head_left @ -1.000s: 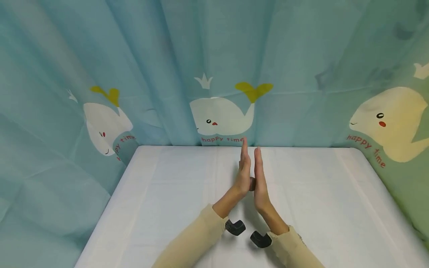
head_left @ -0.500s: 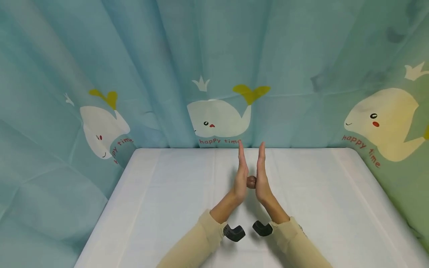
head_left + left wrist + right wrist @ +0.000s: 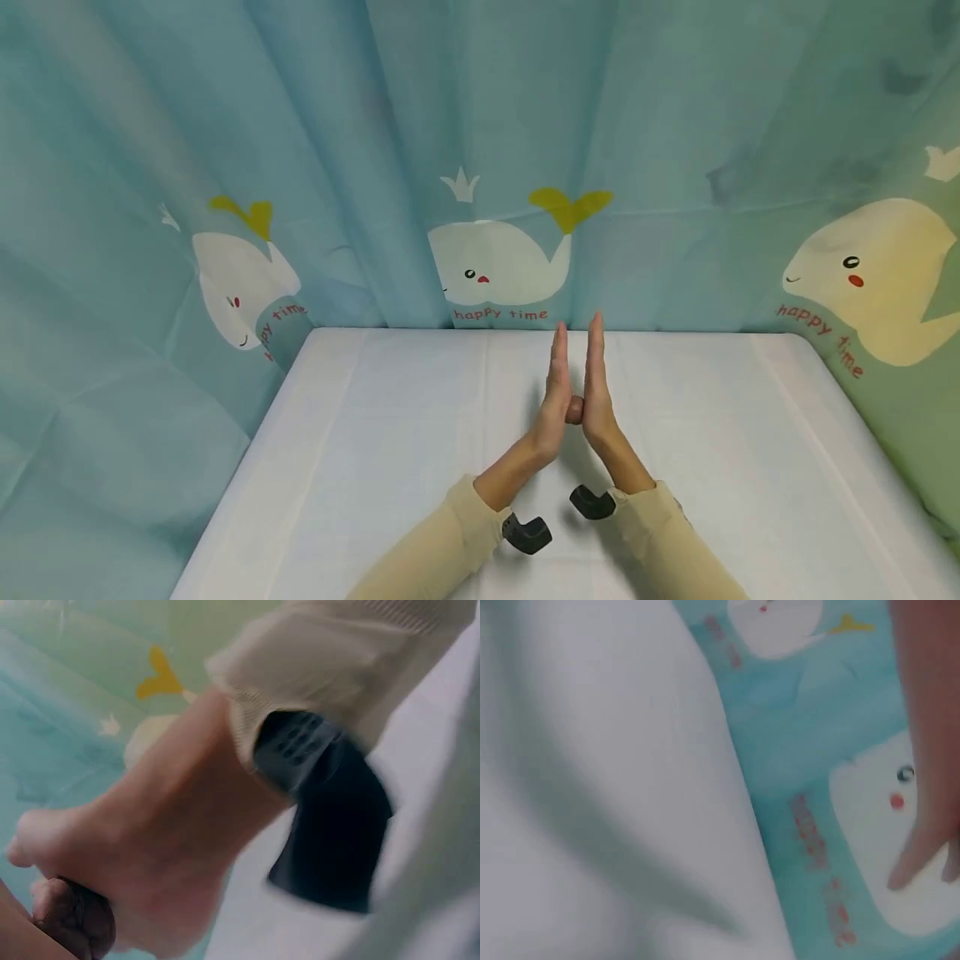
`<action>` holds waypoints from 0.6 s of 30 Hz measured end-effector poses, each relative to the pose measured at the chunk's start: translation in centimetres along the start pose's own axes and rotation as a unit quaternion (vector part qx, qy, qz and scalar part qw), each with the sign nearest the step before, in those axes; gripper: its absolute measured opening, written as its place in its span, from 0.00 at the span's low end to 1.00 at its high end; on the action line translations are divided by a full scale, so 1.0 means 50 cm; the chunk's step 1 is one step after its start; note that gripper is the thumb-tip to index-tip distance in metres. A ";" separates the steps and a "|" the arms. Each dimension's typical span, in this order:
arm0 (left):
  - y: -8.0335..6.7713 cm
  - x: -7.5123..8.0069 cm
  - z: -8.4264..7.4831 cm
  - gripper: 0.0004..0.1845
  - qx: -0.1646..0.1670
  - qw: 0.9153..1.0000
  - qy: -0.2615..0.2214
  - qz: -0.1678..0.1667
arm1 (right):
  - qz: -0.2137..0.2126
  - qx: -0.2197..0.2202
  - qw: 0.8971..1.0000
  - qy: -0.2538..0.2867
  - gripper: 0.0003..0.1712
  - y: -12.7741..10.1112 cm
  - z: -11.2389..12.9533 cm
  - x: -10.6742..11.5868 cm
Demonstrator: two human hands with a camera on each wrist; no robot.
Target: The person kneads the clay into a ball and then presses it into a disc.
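Left hand (image 3: 557,396) and right hand (image 3: 597,392), fingers straight, press a brown clay lump (image 3: 574,409) between flat palms above the white table (image 3: 375,450); shaping looks unfinished.

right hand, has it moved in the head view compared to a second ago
Yes. The right hand has slid forward toward the whale curtain, now ahead of the left hand.
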State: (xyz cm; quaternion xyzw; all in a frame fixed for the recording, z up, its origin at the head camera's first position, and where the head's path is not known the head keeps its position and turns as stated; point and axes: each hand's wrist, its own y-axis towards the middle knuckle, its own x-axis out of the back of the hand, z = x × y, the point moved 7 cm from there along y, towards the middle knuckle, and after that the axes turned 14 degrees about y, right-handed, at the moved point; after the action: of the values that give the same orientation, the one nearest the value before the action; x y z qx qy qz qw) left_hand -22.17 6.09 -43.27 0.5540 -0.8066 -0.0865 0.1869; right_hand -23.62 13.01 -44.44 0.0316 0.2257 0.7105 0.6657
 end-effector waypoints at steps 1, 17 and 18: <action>0.002 0.004 -0.005 0.36 -0.007 1.000 -0.010 0.000 | 0.001 -0.007 1.000 0.008 0.31 -0.007 -0.007 -0.003; 0.004 0.024 -0.031 0.39 -0.012 0.999 -0.033 0.005 | 0.026 0.021 0.999 0.015 0.31 -0.009 0.019 -0.033; 0.008 0.029 -0.036 0.39 -0.015 0.999 -0.029 0.001 | 0.027 0.017 0.999 0.028 0.31 -0.016 0.012 -0.038</action>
State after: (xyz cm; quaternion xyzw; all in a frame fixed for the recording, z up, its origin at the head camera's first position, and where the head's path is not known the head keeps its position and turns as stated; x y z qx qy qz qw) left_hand -22.27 5.02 -41.19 0.5474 -0.8110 -0.1147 0.1715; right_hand -22.47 11.36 -43.72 0.0292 0.2558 0.7250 0.6389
